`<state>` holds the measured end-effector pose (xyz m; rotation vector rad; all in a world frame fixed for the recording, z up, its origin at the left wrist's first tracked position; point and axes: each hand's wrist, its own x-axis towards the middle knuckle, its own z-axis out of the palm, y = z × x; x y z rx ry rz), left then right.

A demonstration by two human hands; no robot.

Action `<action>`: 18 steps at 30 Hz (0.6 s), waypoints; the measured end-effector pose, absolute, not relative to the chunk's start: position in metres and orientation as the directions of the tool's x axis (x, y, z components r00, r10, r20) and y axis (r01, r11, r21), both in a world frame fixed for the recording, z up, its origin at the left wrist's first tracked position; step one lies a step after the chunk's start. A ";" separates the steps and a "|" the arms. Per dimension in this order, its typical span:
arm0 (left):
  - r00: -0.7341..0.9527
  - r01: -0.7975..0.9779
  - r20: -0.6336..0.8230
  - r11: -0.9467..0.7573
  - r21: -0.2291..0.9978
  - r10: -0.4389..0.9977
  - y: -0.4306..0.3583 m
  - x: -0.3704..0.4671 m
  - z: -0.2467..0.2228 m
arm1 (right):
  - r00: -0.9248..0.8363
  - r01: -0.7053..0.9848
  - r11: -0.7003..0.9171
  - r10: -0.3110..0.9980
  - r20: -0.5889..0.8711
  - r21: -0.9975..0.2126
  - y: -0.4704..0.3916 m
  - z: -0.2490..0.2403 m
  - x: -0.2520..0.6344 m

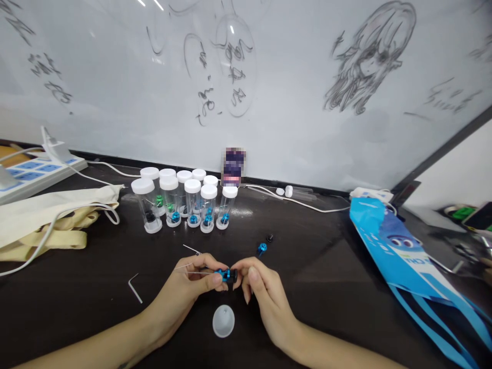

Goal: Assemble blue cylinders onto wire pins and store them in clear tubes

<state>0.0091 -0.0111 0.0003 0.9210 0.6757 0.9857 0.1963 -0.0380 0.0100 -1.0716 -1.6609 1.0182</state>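
My left hand (198, 282) pinches a small blue metal part with a black end (223, 275) between thumb and fingers. Thin pale rods (184, 266) stick out leftward from that grip; what they belong to is partly hidden. Curled around the black end, the fingers of my right hand (261, 287) touch it from the right side. Just below both hands a small white round cup or cap (223, 322) lies on the dark table. Beyond my right hand lie another blue part (262, 248) and a small black piece (269, 238). An L-shaped hex key (135, 288) rests left of my left forearm.
Several clear tubes with white caps (192, 187) stand at the back left, holding blue, green and black parts. A power strip (42, 166) and cream cloth bag (57, 212) lie left. A phone (233, 166) leans on the whiteboard (284, 92). A blue bag (400, 251) is right.
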 end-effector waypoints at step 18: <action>0.437 -0.362 -0.054 0.231 0.903 0.898 -0.012 0.009 -0.003 | -0.295 0.324 0.277 0.938 0.181 -0.905 -0.035 0.008 0.196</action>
